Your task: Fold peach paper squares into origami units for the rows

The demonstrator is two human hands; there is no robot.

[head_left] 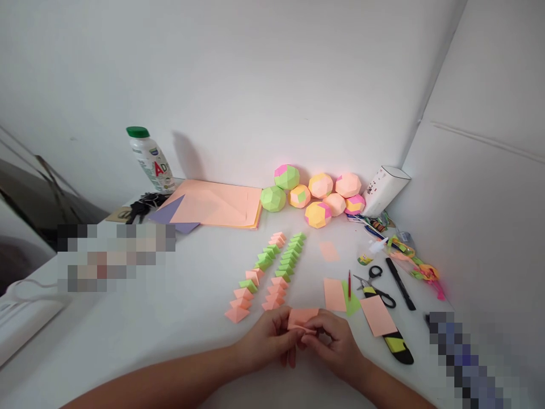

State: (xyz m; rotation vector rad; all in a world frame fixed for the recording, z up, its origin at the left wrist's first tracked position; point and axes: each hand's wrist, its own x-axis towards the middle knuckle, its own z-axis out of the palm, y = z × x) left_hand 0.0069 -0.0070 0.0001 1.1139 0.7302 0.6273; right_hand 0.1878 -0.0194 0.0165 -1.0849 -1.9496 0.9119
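Note:
A small piece of peach paper [303, 318] is held between my two hands, partly folded along its lower edge. My left hand [270, 338] pinches its left side, and my right hand [334, 341] grips the right side and the lower edge. The fingers hide part of the fold. Just beyond my hands stand two rows of folded paper pieces: the left row [242, 295] and the right row [290, 255], both in peach and green. To the right lie a peach paper sheet [334, 294] and a green sheet [353, 305] under it.
Several faceted paper balls [321, 186] rest against the wall. At right are scissors [375, 272], a black pen [401, 284], a utility knife [398, 346] partly under a peach sheet [378, 316], and a red pencil [349, 284]. A paper stack [208, 204] and white bottle [151, 162] stand back left.

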